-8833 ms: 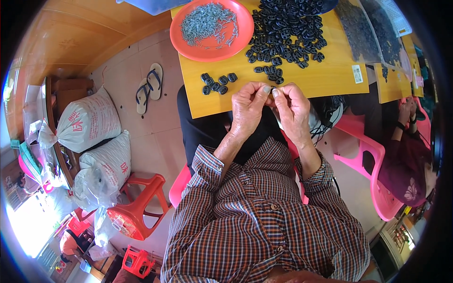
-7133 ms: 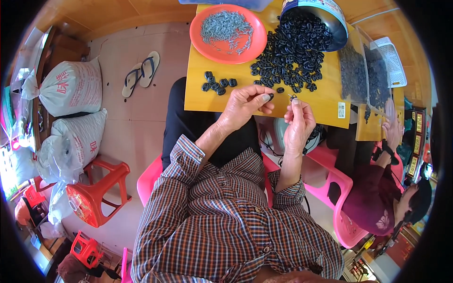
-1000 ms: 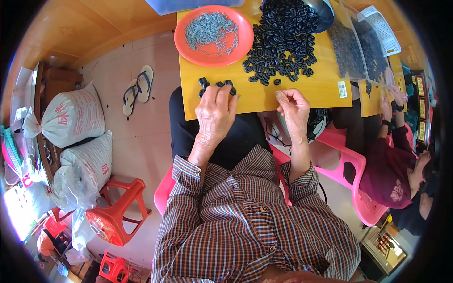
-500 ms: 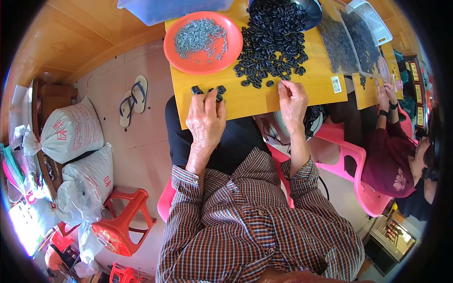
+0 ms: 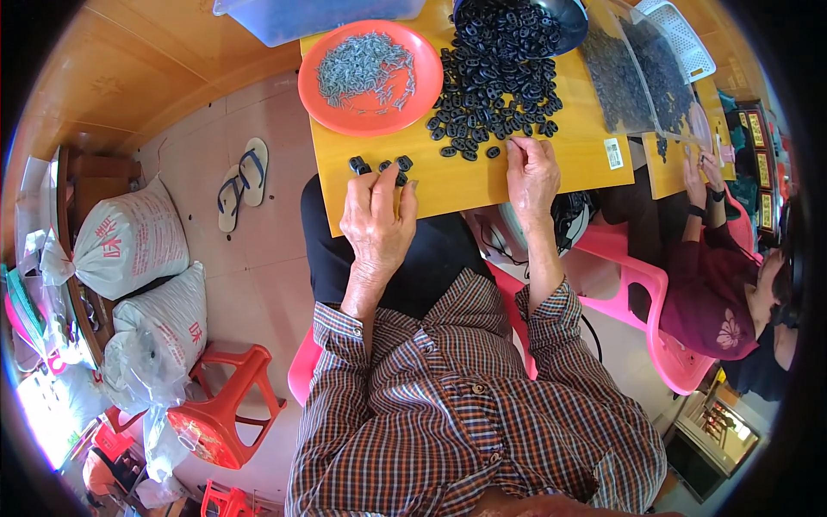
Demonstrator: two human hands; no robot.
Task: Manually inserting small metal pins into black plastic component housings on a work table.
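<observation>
A heap of small black oval two-holed pieces (image 5: 495, 95) spreads over the yellow table (image 5: 469, 185), spilling from a dark bowl (image 5: 573, 30). My left hand (image 5: 376, 215) rests at the near table edge with fingers curled, and a black oval piece (image 5: 401, 178) sits between its thumb and fingers. Just beyond those fingertips lie a few more black pieces (image 5: 358, 164). At the heap's near edge my right hand (image 5: 534, 177) is closed in a pinch; whatever lies between its fingertips is hidden. A single black piece (image 5: 493, 152) lies left of it.
An orange plate (image 5: 426, 99) of small grey metal pins (image 5: 362, 69) stands left of the heap. Clear bins (image 5: 616, 77) of black parts and a white basket (image 5: 680, 39) are at the right. A co-worker's hands (image 5: 702, 172) work there. A blue-tinted tub (image 5: 319, 17) sits at far left.
My right hand has shifted slightly up and left, its fingertips now closer to the heap's edge. My left hand has barely moved.
</observation>
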